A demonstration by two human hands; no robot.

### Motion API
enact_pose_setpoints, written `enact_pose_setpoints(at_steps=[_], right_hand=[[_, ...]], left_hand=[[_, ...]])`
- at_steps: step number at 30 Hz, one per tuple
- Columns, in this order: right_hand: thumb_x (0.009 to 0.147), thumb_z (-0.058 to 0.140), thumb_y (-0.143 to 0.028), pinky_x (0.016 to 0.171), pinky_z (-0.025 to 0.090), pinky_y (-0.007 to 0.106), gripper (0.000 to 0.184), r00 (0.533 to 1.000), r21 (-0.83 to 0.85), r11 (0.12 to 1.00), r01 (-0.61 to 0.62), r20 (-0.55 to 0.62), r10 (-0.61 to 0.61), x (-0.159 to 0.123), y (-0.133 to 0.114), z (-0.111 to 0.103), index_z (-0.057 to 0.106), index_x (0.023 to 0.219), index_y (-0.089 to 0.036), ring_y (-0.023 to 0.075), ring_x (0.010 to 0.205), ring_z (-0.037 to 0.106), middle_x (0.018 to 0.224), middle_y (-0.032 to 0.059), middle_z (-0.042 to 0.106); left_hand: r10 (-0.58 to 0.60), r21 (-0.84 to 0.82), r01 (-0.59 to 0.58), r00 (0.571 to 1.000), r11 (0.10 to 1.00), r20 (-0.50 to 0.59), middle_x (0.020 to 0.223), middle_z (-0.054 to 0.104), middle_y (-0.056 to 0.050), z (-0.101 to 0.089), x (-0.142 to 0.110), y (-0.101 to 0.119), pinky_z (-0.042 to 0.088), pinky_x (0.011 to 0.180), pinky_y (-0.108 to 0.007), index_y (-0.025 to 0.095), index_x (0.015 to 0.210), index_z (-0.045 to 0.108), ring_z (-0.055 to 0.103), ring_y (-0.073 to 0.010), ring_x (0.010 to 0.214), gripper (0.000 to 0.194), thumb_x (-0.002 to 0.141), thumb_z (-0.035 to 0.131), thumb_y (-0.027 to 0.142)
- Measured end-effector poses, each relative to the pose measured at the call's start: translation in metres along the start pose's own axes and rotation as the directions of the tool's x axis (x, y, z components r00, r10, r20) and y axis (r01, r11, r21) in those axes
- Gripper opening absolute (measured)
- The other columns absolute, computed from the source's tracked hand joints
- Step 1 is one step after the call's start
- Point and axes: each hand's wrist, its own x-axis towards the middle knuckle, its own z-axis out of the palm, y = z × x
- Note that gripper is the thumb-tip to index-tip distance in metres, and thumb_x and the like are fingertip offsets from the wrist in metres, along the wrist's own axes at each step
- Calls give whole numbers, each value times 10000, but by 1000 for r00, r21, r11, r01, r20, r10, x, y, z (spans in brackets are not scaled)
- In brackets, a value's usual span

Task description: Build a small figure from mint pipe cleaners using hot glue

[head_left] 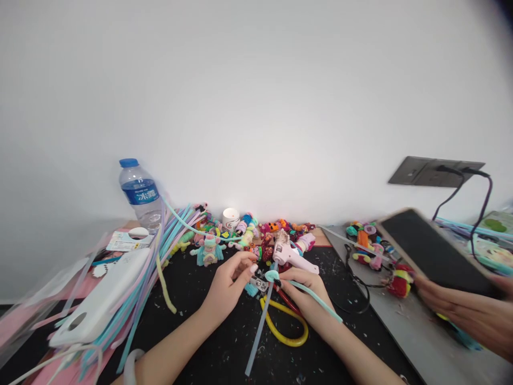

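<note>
My left hand [230,280] and my right hand [306,289] meet over a black mat [224,331], both pinched on a light blue pipe cleaner [272,278] curled into a small loop between them. Its long tail [258,331] runs down toward me and another end [320,302] lies across my right wrist. Under my right hand lie yellow-handled scissors [286,323]. A pink glue gun [290,254] rests just behind my fingers.
A bundle of pastel pipe cleaners [160,246] and a white case [100,299] lie at the left, by a water bottle [140,195]. Several small fuzzy figures [248,232] line the wall. At right, another person's hand [460,307] holds a phone [433,251].
</note>
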Motion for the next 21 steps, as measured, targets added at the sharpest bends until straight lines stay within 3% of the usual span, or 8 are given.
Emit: enact_pose_setpoints(at_steps=[3, 8, 16, 21], right_hand=[[818, 539, -234, 645, 488, 254, 187, 996, 7, 999, 54, 66, -54, 2, -5, 0, 722, 819, -199, 174, 686, 615, 737, 43, 682], [839, 524, -215, 671, 480, 257, 191, 980, -37, 986, 163, 122, -157, -1, -8, -5, 714, 861, -220, 169, 705, 618, 769, 43, 681], [850, 517, -200, 677, 489, 274, 195, 955, -135, 947, 292, 100, -280, -4, -3, -1, 703, 898, -234, 176, 723, 614, 773, 51, 670], [856, 509, -219, 669, 506, 277, 197, 946, -134, 937, 323, 83, -314, -4, -2, -2, 701, 902, -222, 180, 716, 621, 774, 62, 672]], left_hand=[[119, 64, -127, 986, 990, 117, 957, 583, -64, 1, -3, 7, 457, 744, -275, 204, 992, 599, 568, -178, 821, 196, 809, 531, 226], [236, 167, -276, 945, 947, 224, 922, 637, -73, 3, -6, 13, 442, 802, -298, 228, 958, 657, 576, -202, 869, 210, 829, 499, 180], [223, 228, -270, 952, 935, 211, 824, 641, -68, 3, -6, 10, 453, 710, -269, 199, 896, 675, 592, -177, 758, 186, 833, 500, 184], [124, 182, -153, 979, 971, 161, 748, 635, -44, 6, -6, 9, 460, 643, -258, 188, 824, 665, 592, -164, 673, 121, 787, 551, 166]])
